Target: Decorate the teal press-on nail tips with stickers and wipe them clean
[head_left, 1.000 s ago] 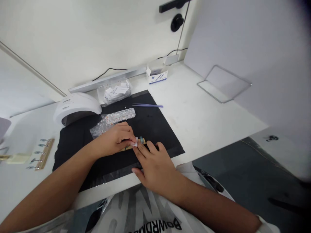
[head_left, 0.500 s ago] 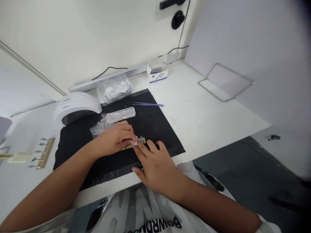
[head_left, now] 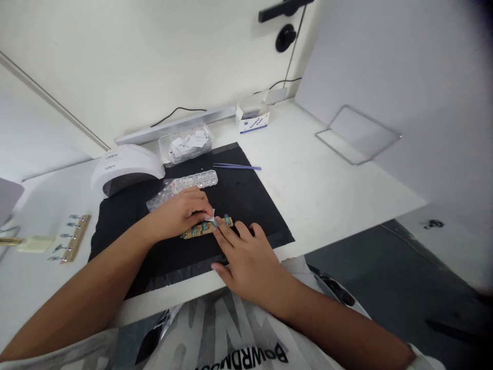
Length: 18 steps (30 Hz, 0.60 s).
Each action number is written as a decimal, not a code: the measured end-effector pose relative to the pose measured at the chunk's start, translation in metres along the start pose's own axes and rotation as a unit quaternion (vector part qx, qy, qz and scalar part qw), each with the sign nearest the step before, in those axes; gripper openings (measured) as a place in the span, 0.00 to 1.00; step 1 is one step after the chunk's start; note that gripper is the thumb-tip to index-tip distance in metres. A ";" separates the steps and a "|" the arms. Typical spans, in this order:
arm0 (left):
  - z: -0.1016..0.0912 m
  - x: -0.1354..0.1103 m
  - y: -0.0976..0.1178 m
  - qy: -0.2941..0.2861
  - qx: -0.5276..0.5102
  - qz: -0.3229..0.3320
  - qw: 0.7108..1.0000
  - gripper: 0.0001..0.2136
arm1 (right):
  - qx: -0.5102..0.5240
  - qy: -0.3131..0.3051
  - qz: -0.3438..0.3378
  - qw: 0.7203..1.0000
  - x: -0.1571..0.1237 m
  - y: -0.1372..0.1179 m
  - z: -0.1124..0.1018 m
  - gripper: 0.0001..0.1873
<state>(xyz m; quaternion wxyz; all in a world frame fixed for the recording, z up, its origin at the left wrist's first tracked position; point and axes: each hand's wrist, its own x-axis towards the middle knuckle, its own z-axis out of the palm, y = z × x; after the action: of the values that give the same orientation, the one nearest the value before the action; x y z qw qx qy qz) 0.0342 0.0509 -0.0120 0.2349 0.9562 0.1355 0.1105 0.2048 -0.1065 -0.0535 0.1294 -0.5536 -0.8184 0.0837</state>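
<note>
A small white wipe [head_left: 210, 216] is pinched between the thumb and fingertips of my left hand [head_left: 185, 209], just above a wooden strip [head_left: 198, 231]. Several teal nail tips [head_left: 227, 219] stand in a row along this strip, which lies on a black mat [head_left: 246, 195]. My right hand [head_left: 250, 259] has its fingers spread, with the foremost fingertips resting on the strip beside a nail tip near the wipe. Part of the strip's far side is covered by my left hand.
Behind my hands lie a clear plastic case [head_left: 198, 180] and purple tweezers [head_left: 241, 166]. A white nail lamp [head_left: 127, 167] stands at left, near another strip with nail tips [head_left: 75, 241]. Farther back are a tub of white packets [head_left: 188, 144] and an alcohol pads box [head_left: 252, 121].
My left hand has lifted slightly up and left with the wipe, so more of the strip and its teal nail tips shows. My right hand stays nearly in place.
</note>
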 end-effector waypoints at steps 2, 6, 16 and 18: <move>-0.004 -0.003 0.004 0.017 -0.001 -0.008 1.000 0.07 | -0.004 0.004 -0.001 1.000 0.000 -0.001 0.001 0.32; -0.012 -0.013 0.016 0.038 -0.010 -0.013 0.999 0.06 | -0.006 0.012 -0.006 1.000 -0.003 -0.001 0.000 0.33; 0.002 -0.028 0.008 0.017 -0.026 0.000 1.000 0.06 | 0.054 0.019 -0.041 0.997 -0.016 -0.004 0.002 0.28; 0.003 -0.027 0.006 0.005 -0.021 -0.001 1.000 0.07 | 0.049 0.007 -0.038 0.998 -0.012 -0.010 0.001 0.29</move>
<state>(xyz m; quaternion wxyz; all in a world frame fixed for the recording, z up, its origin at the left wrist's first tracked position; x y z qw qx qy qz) 0.0108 0.0367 -0.0156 0.2539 0.9504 0.1353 0.1183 0.2004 -0.1216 -0.0529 0.1651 -0.5154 -0.8331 0.1145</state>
